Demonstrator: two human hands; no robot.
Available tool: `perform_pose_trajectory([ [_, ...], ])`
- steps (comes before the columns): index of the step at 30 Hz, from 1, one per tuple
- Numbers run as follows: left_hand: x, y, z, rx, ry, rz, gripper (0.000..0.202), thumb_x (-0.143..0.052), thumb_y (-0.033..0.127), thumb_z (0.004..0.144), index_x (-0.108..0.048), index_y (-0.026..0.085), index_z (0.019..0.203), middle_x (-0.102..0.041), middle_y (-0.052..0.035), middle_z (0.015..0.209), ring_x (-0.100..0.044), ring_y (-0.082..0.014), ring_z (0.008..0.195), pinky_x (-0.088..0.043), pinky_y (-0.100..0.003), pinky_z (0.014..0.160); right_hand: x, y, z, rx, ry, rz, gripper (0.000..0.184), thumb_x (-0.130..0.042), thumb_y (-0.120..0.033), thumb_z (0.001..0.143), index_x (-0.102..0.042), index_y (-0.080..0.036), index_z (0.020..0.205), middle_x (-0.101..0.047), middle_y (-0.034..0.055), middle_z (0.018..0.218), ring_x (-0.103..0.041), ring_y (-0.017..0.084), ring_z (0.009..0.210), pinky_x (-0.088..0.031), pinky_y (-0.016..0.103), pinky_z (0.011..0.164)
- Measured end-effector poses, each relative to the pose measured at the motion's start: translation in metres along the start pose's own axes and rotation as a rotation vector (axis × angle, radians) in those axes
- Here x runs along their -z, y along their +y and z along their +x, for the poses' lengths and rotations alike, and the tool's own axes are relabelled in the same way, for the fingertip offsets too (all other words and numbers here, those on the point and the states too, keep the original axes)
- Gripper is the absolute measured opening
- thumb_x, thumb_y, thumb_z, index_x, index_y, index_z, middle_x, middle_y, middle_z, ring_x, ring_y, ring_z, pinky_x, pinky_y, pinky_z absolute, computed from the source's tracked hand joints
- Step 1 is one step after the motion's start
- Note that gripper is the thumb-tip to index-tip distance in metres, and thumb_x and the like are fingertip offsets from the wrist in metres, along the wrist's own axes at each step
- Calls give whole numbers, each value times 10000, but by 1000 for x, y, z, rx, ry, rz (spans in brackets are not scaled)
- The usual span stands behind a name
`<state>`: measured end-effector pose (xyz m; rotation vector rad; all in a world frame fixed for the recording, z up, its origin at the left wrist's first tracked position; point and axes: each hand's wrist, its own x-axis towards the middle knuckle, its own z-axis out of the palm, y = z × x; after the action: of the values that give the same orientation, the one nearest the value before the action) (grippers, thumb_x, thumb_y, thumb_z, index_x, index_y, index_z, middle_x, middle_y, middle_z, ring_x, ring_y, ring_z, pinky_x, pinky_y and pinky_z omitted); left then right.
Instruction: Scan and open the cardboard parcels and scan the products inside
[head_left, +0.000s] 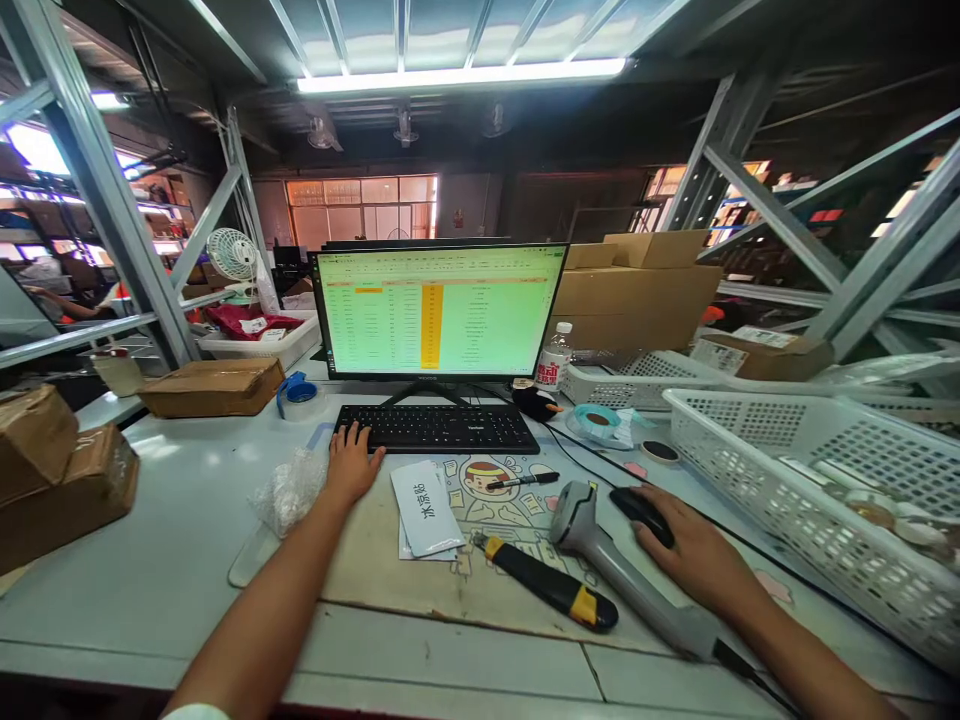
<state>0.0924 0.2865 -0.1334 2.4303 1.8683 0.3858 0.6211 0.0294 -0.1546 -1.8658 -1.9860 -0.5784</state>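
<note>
- While your left hand (pixel 352 465) lies palm down at the left end of the black keyboard (pixel 437 428), its fingers rest loose on the outer keys and grip nothing.
- Your right hand (pixel 690 550) covers the black computer mouse (pixel 637 510), fingers draped over its back in a light hold; the mouse sits on the bench (pixel 187 560), right of centre.
- Just left of the mouse lies a grey handheld barcode scanner (pixel 622 575), head pointing away from you, handle running under your right wrist.
- Between your hands: a black-and-yellow utility knife (pixel 551 585), a white paper slip with black printed characters (pixel 426 508), and a black marker pen (pixel 523 481) on a cartoon-printed mat (pixel 487 480).
- Behind the keyboard stands a black-framed flat monitor (pixel 439 312) showing a green spreadsheet with an orange column.
- Near your left hand, a crumpled clear plastic bag (pixel 289 492); farther left, brown cardboard boxes (pixel 64 470).
- Right side: a white perforated plastic basket (pixel 817 480); near it a roll of teal tape (pixel 598 420) and a small clear water bottle with a red label (pixel 555 357).
</note>
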Motion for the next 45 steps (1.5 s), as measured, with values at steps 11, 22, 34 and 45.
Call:
perform_pose_trajectory([
  [11, 5, 3, -2, 0, 5, 15, 650, -404, 537, 1083, -413, 176, 1623, -261, -73, 1685, -188, -328, 1565, -109, -439, 1294, 0, 0, 2, -4, 21, 11, 619, -424, -586, 1119, -486, -77, 1467, -493, 188, 1302, -545, 215, 1102, -530, 372, 958],
  [22, 5, 5, -1, -2, 1, 18, 654, -400, 536, 1082, -409, 171, 1625, -260, -76, 1685, -186, -330, 1564, -98, -443, 1295, -2, -1, 1, -54, -2, 34, 715, -335, -674, 1116, -496, -73, 1468, -477, 197, 1331, -527, 230, 1151, -510, 398, 1000],
  [34, 1, 1, 0, -7, -9, 21, 672, -375, 555, 1082, -392, 171, 1633, -245, -70, 1691, -171, -329, 1569, -98, -444, 1297, 8, -12, 9, 78, 134, -50, 598, -376, -576, 1141, -513, -67, 1425, -521, 179, 1249, -556, 188, 1046, -533, 308, 886],
  [45, 3, 2, 0, -6, 2, 25, 660, -388, 545, 1080, -407, 174, 1626, -261, -67, 1685, -189, -326, 1564, -104, -442, 1296, 7, -9, 4, -75, -41, 45, 567, -424, -505, 1127, -472, -102, 1522, -438, 188, 1401, -494, 242, 1227, -473, 425, 1076],
])
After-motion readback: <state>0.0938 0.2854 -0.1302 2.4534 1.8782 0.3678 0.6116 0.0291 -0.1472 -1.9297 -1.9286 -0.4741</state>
